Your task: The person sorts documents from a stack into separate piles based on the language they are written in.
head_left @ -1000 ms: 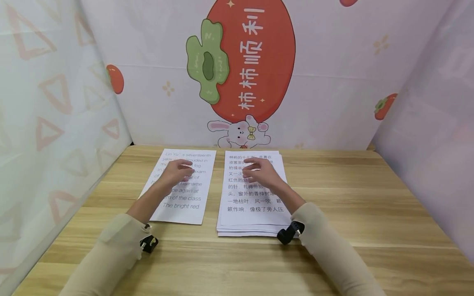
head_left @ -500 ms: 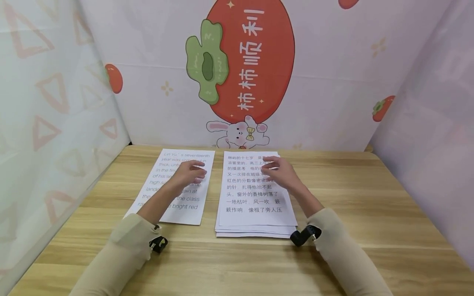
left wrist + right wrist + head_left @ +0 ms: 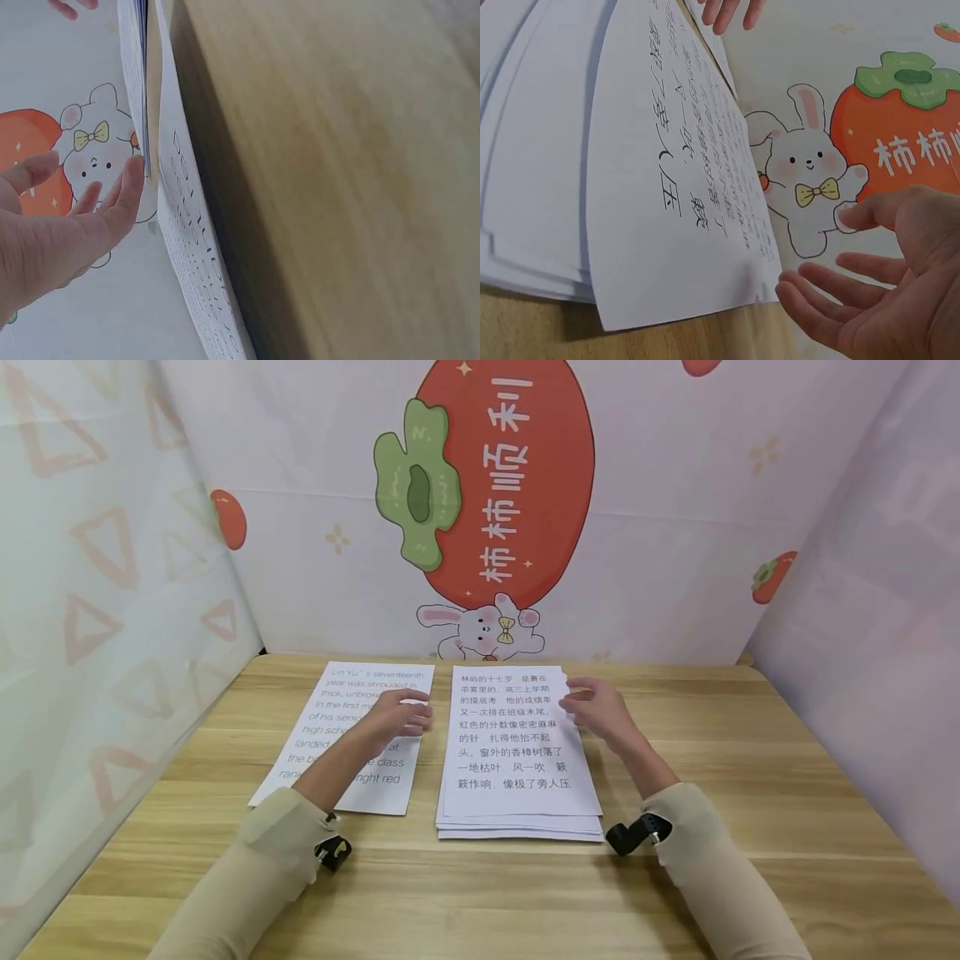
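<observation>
A white sheet with large English print (image 3: pixel 378 797) lies on the left side of the table. Over its right part is my left hand (image 3: pixel 393 717), fingers loosely bent, thumb apart and nothing between them. To the right lies a stack of white sheets, the top one a page of Chinese print (image 3: pixel 510 752); lower sheets (image 3: pixel 536 150) fan out unevenly beneath it. My right hand (image 3: pixel 602 710) is at the stack's upper right edge, its fingertips close by the paper. In the right wrist view this hand has spread, relaxed fingers (image 3: pixel 840 281) and a visible gap to the thumb.
Both papers lie on a wood-grain table (image 3: pixel 480 902). Behind it hangs a white backdrop (image 3: pixel 660 585) with a red persimmon and a rabbit; a patterned side cloth (image 3: pixel 127 635) stands at the left. Each wrist wears a small black camera (image 3: pixel 637 835).
My right hand has moved right, from over the Chinese page to the stack's right edge. The left hand has also shifted right across the English sheet. The papers have stayed in place.
</observation>
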`<state>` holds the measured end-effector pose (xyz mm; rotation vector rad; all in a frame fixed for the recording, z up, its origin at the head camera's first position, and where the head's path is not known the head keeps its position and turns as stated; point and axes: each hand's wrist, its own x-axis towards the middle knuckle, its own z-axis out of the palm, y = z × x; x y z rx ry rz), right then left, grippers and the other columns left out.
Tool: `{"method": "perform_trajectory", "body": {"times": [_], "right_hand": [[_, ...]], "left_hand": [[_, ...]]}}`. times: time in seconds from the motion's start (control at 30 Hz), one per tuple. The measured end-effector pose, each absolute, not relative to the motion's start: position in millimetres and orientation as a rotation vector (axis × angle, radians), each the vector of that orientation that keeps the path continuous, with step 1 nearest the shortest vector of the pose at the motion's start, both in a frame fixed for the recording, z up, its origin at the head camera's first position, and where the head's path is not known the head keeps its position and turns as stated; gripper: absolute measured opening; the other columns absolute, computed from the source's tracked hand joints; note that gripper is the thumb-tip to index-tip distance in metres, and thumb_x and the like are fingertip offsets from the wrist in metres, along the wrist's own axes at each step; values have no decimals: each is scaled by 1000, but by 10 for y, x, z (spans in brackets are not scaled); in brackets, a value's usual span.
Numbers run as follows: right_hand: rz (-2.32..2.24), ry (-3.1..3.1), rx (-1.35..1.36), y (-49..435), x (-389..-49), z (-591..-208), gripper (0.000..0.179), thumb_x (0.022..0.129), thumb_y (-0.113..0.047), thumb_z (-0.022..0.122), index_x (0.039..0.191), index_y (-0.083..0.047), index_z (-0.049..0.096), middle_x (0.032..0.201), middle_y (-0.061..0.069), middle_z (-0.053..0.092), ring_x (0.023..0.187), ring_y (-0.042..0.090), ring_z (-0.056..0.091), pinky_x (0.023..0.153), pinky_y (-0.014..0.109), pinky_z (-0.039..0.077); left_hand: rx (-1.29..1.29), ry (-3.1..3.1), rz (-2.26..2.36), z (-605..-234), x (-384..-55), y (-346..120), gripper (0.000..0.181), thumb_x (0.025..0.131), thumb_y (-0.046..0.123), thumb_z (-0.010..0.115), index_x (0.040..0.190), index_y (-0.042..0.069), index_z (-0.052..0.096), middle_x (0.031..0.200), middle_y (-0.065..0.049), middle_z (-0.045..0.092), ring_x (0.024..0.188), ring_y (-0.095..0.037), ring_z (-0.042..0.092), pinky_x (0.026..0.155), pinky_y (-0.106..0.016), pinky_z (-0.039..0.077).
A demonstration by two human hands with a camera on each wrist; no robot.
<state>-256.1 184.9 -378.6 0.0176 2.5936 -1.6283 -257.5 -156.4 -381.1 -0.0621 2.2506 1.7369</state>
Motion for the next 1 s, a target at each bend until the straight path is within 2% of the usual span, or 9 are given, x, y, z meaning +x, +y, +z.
{"method": "perform_trajectory", "body": {"times": [0.17, 0.57, 1.0], "right_hand": [[-1586, 2577, 132, 1902, -2535, -3763, 60, 99, -10, 64, 152, 7, 42, 141, 33, 56, 123, 45, 63, 96, 46, 60], [-1598, 2544, 177, 1909, -2530, -3772, 59, 100, -13, 63, 152, 5, 43, 141, 32, 56, 120, 44, 65, 91, 43, 63], [-1635, 2519, 154, 1919, -2509, -3736, 57, 99, -11, 65, 151, 6, 45, 139, 32, 59, 116, 44, 67, 87, 42, 64]], "left_hand": [[-56, 2193, 1736, -3839, -2573, -1492, 47, 104, 7, 55, 147, -9, 45, 133, -29, 62, 111, -32, 69, 94, -35, 61], [-66, 2113, 1788, -3837, -2581, -1374, 48, 104, 7, 55, 149, -7, 44, 134, -30, 61, 121, -40, 65, 100, -40, 59], [-105, 2107, 1790, -3801, -2573, -1342, 46, 105, 8, 54, 148, -5, 45, 135, -28, 60, 118, -38, 68, 98, -39, 59]]}}
